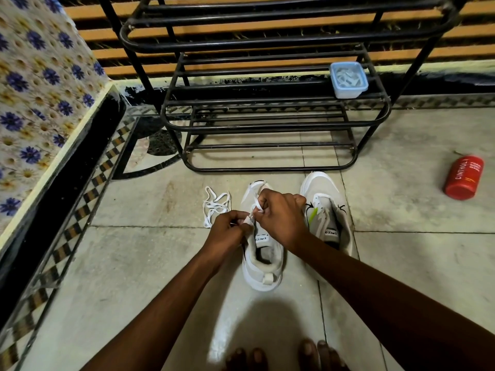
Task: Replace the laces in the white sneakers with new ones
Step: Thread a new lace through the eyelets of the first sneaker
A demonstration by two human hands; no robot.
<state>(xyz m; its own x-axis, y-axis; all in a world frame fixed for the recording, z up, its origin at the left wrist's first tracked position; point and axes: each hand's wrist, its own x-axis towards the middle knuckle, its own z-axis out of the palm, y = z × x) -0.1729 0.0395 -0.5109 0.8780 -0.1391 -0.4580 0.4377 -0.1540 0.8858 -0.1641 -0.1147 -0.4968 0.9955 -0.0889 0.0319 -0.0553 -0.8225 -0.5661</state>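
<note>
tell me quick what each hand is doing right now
Left hand: closed, pinching the white lace at the left sneaker.
Right hand: closed on the same lace, over the sneaker's eyelets.

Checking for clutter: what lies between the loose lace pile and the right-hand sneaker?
In the head view, the other sneaker, with both hands, left hand and right hand, pinching its lace.

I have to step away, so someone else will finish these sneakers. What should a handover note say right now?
Left hand and right hand: both pinch a white lace over the eyelets of the left sneaker, mid-threading.
Right sneaker stands beside it on the floor; it has lace at the top eyelets, old or new I cannot tell.
A loose lace lies on the floor left of the shoes.
A lidded plastic box sits on the black rack.
Left to do: finish lacing the left sneaker, check the right one.
</note>
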